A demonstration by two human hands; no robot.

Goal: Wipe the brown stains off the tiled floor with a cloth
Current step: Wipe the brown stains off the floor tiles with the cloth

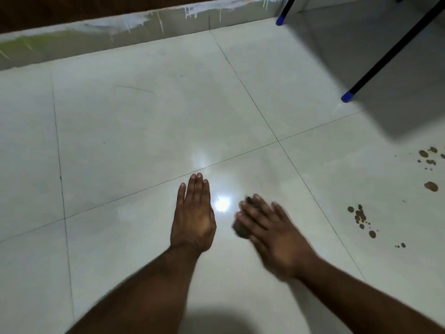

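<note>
Right hand [269, 227]: blurred, fingers straight and spread, pressing flat on the cloth.
Cloth [240, 230]: small dark wad under the right hand's fingers, showing at their left edge, on the tiled floor [134, 131].
Left hand [193, 213]: just left of the cloth, palm down on the tile, fingers straight and together, grasping nothing.
Brown stains [361, 216]: right of the cloth, well apart; more drops [427, 157] farther back.
Chair legs [390, 54]: black with blue tips, beyond the stains.
Skirting [120, 32]: farthest, paint-streaked.

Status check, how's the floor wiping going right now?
Left hand flat on the tiled floor, empty. Right hand presses a dark cloth, blurred. Brown stains remain on its right. Nothing in between.
</note>
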